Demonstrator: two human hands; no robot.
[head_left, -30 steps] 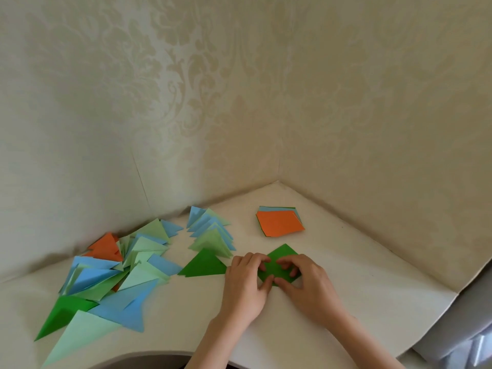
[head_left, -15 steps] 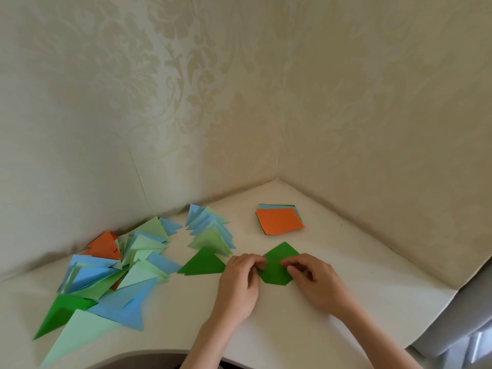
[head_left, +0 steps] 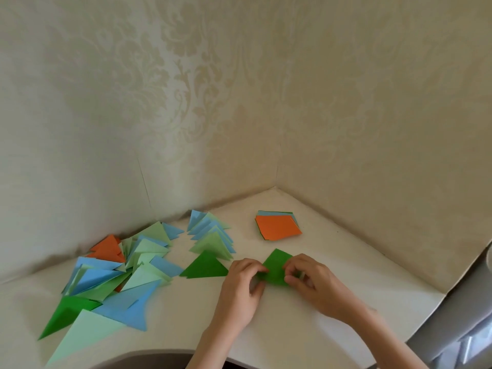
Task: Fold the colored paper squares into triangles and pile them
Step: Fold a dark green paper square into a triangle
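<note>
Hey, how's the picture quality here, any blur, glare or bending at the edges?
Head view: soft even daylight, no glare; faint shadows under the left hand and right hand; fingers slightly blurred on the green paper; wide-angle bending curves the table edges.

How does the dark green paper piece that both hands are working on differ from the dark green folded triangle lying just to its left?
The dark green paper piece is held by the left hand and the right hand and is not yet a flat triangle; the dark green folded triangle lies flat, finished and untouched. The piece shows a kite-like outline; the triangle has three clean corners. Both share the same dark green colour and rest on the white table.
</note>
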